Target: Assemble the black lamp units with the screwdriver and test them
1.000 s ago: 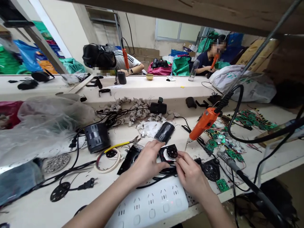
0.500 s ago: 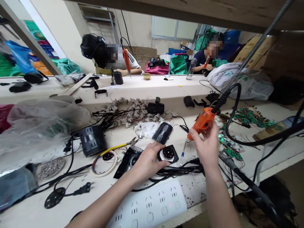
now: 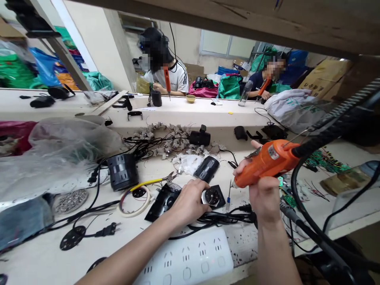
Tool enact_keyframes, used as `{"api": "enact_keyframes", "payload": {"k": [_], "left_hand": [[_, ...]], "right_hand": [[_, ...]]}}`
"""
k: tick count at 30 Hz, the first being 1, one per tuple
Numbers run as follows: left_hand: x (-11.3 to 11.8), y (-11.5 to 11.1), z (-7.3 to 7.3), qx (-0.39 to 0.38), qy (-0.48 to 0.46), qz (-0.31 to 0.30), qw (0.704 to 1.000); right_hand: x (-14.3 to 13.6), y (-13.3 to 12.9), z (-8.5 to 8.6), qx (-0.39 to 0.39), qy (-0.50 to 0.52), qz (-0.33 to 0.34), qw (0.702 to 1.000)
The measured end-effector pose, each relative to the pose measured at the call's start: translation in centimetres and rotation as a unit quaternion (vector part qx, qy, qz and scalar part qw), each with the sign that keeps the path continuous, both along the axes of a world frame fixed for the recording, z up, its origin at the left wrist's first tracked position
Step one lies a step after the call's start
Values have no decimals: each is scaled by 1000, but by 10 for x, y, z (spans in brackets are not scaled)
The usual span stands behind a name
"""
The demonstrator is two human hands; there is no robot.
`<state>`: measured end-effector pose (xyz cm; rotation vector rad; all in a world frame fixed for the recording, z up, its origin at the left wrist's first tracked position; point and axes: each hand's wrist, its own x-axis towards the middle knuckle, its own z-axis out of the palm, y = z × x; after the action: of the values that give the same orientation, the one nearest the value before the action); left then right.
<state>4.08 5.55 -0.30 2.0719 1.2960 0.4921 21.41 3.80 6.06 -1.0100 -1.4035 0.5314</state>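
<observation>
My left hand [image 3: 190, 200] is closed on the near-left edge of a small black housing part [image 3: 219, 194] with a round, perforated black disc in a silvery ring. In my right hand [image 3: 263, 194] is an orange electric screwdriver [image 3: 267, 162], tilted down to the left with its nose toward the disc. I cannot make out clearly whether its bit touches the disc. A small blue-handled screwdriver [image 3: 228, 198] lies between the housing part and my right hand. Left of my left hand is a glossy black casing [image 3: 163, 200], and a black cylindrical shell [image 3: 207, 168] lies just behind.
A white power strip [image 3: 190, 253] and black cables [image 3: 219, 217] lie near the front edge. Cutting pliers [image 3: 148, 183], a tape roll [image 3: 135, 213] and a dish of screws [image 3: 71, 200] are leftward. Green circuit boards [image 3: 287, 198] lie right. Two people work across the bench.
My right hand has turned the electric screwdriver from nearly upright to a flatter slant, its nose swinging toward the disc. My left hand stays on the housing part. The view has shifted slightly.
</observation>
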Motion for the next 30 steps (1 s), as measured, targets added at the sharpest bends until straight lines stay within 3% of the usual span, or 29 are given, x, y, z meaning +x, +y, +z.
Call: {"api": "enact_keyframes", "payload": {"k": [4,7,13,17,21,25,28,30], "left_hand": [[-4,1,8,19,-24,3,1000],[6,8,21,50,-25,1,998],[56,38,36,60,20,-157,986],[78,53,29,69,45,-247,966],[86,61,23,79,62,-282,954],[70,64,31,88,64,-245,963],[37,60,41,99,65,-186,975],[13,51,44,65,74,-151,984]], "right_hand": [[-5,2,4,-19,29,4,999],[-7,2,2,-12,69,5,998],[-4,-4,-6,-1,129,14,991],[2,-11,-11,-11,141,35,989],[3,-19,-10,-38,174,36,983],[1,-25,-2,-53,210,44,975],[-1,-24,2,-41,210,59,975],[-4,-20,4,-18,222,56,973]]}}
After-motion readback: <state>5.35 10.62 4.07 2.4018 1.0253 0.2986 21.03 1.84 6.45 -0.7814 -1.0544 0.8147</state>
